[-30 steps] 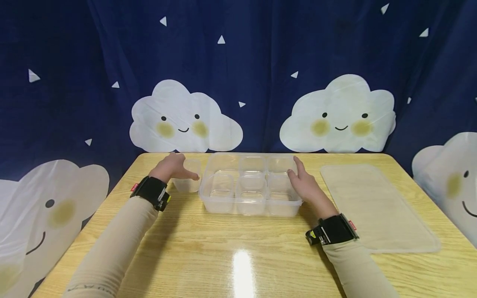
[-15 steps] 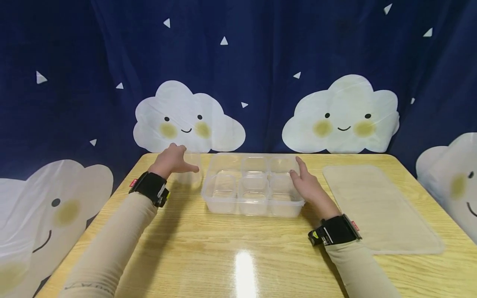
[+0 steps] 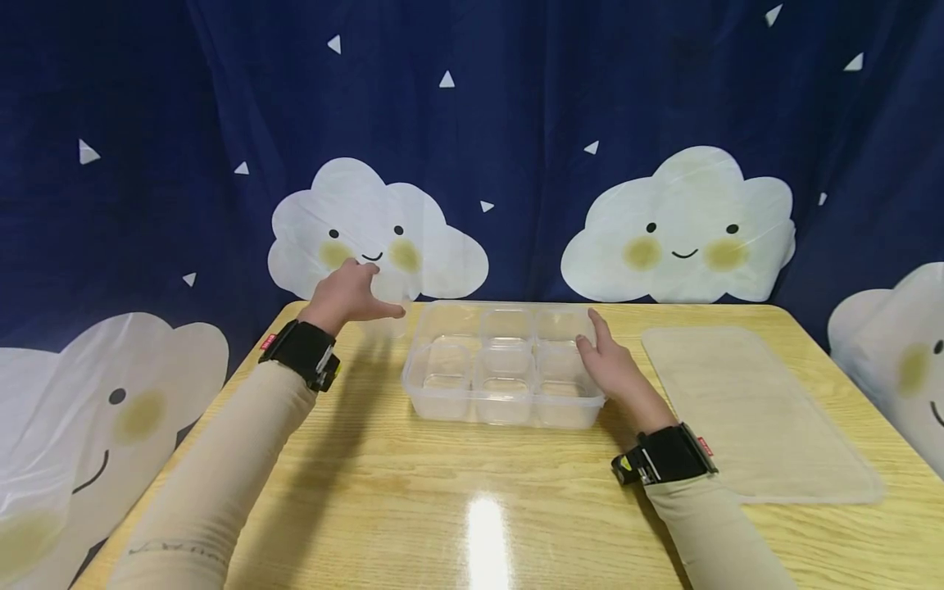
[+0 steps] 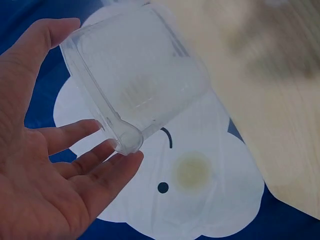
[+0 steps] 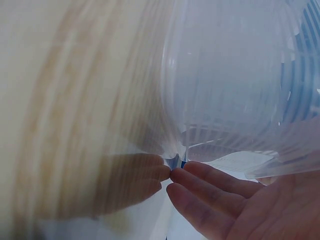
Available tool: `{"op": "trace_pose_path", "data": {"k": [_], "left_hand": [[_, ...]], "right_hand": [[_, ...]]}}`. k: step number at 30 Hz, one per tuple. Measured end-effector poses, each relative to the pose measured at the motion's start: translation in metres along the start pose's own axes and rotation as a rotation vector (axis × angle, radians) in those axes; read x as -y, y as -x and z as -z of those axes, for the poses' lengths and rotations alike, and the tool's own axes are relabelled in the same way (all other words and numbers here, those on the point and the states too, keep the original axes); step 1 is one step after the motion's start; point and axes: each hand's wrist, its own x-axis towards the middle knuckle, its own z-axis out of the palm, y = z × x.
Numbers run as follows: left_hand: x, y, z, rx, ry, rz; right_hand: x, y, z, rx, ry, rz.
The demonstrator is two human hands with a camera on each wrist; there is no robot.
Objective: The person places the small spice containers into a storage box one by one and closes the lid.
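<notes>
My left hand point(image 3: 350, 297) holds a small clear plastic container point(image 4: 135, 75) by its rim, thumb on one side and fingertips on the other. This container is raised near the table's back edge, left of a large clear plastic box point(image 3: 450, 410), and looks tilted in the left wrist view. Several small clear containers point(image 3: 505, 373) sit inside the large box. My right hand point(image 3: 612, 365) grips that box's right side, thumb at the rim. In the right wrist view its fingers point(image 5: 215, 192) lie outside the box, low by the tabletop.
A flat translucent lid point(image 3: 760, 410) lies on the wooden table point(image 3: 413, 508) to the right. Behind the table's back edge hangs a dark blue curtain point(image 3: 516, 123) with cloud prints.
My left hand has moved up and away toward the table's back edge, lifting the small container. The right hand stays on the large box, and the view has shifted slightly.
</notes>
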Motion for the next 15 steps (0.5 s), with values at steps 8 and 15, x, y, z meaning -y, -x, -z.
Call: {"op": "trace_pose_path", "data": {"k": [8,15], "left_hand": [[-0.013,0.000,0.011,-0.073,0.018,-0.033],[-0.030,-0.003,0.013,-0.066,0.017,-0.066]], "right_hand": [[0.000,-0.001,0.000,-0.002,0.002,-0.005],[-0.003,-0.002,-0.001,-0.007,0.000,-0.010]]}}
